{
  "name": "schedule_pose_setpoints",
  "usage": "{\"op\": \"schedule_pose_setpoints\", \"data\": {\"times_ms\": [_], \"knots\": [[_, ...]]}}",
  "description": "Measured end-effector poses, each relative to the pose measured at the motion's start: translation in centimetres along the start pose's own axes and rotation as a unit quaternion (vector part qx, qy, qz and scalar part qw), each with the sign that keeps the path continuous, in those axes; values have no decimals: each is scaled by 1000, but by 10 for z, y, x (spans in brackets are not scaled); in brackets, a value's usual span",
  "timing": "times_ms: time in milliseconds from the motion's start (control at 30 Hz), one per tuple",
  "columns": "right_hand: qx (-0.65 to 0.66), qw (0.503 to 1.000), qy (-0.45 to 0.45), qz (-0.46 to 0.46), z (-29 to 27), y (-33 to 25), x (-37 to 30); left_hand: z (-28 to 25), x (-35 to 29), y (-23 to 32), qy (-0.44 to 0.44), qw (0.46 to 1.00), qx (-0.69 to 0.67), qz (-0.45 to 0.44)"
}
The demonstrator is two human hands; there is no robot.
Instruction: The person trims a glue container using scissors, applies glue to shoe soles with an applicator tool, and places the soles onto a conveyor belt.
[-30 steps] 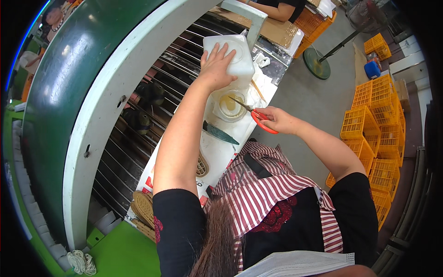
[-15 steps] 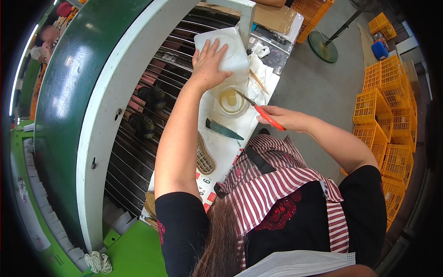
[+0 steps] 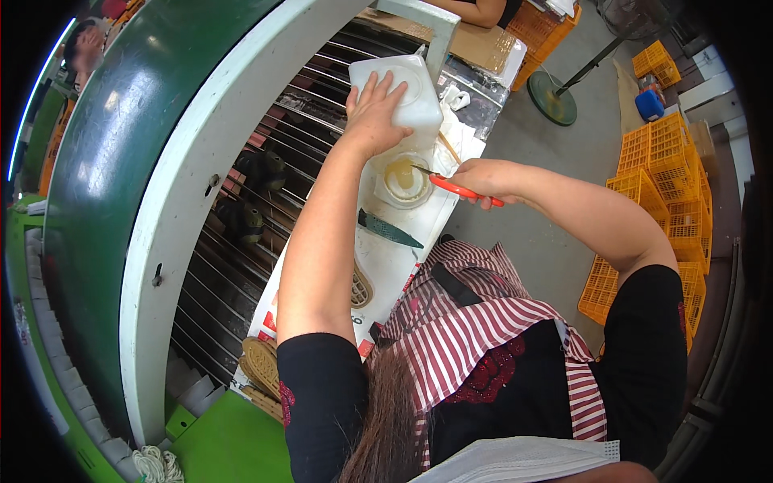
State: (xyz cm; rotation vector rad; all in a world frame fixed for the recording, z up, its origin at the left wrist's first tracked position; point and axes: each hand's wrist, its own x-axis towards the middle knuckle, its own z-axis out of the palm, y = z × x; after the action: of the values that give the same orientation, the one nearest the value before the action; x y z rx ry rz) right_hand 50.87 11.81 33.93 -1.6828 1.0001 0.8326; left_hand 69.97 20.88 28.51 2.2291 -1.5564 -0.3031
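Head view shows your left hand [image 3: 372,113] flat on the tilted white jug [image 3: 400,90] while your right hand [image 3: 475,179] grips an orange-handled brush [image 3: 451,186] dipped in the glue bowl [image 3: 405,179] between them, filling apparently unfinished.

Under the left hand [image 3: 374,113] lies a white jug [image 3: 403,92] of smooth, slightly translucent plastic with a dull sheen, and just below it sits a small clear plastic tub [image 3: 404,179] holding glossy yellowish liquid. The right hand [image 3: 477,177] grips a brush [image 3: 451,185] with a shiny orange plastic handle, over a worktop [image 3: 386,258] covered in matt white sheet, smudged in places. Left of the left forearm run dull grey metal bars [image 3: 241,241] beside a glossy green and white painted guard [image 3: 161,161], while far right of the right arm stand orange plastic crates [image 3: 668,185] of open lattice.
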Motion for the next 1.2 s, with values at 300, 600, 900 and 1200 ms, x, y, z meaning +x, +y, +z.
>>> {"op": "schedule_pose_setpoints", "data": {"times_ms": [300,600,900,1200], "knots": [[-68,997,26,17,14,-9,2,2,0,-1,11,1000,-12,6],[1,987,7,-160,14,51,21,1,-2,0,17,1000,-10,9],[-150,914,109,-362,17,91,41,-1,1,2,-2,1000,6,8],[-192,877,217,-383,33,108,13,-4,0,0,-8,1000,18,10]]}}
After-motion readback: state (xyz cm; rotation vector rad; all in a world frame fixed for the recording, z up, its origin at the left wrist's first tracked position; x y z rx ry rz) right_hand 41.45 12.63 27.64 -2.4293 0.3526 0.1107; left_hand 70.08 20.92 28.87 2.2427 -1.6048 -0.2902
